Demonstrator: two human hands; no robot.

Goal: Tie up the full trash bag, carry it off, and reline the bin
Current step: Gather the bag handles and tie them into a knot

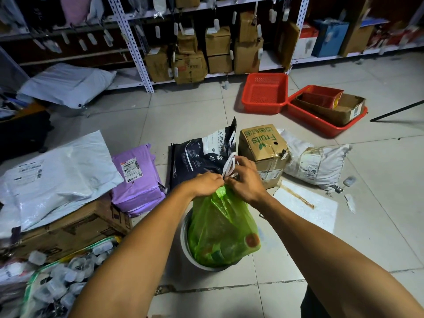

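A translucent green trash bag (221, 228), bulging with rubbish, stands in a round white bin (184, 246) on the tiled floor between my forearms. Its mouth is gathered into a neck at the top. My left hand (205, 183) pinches that neck from the left. My right hand (246, 180) grips it from the right, fingers curled around the bag's white drawstring loops (229, 167), which stick up above both hands. The two hands touch each other over the bag.
Behind the bin lie a dark pet-litter bag (202, 154), a "Fruits" carton (261, 150) and a white sack (314, 161). Purple (137, 180) and white (57, 173) parcels sit left. Red baskets (265, 92) and shelving (206, 49) lie beyond.
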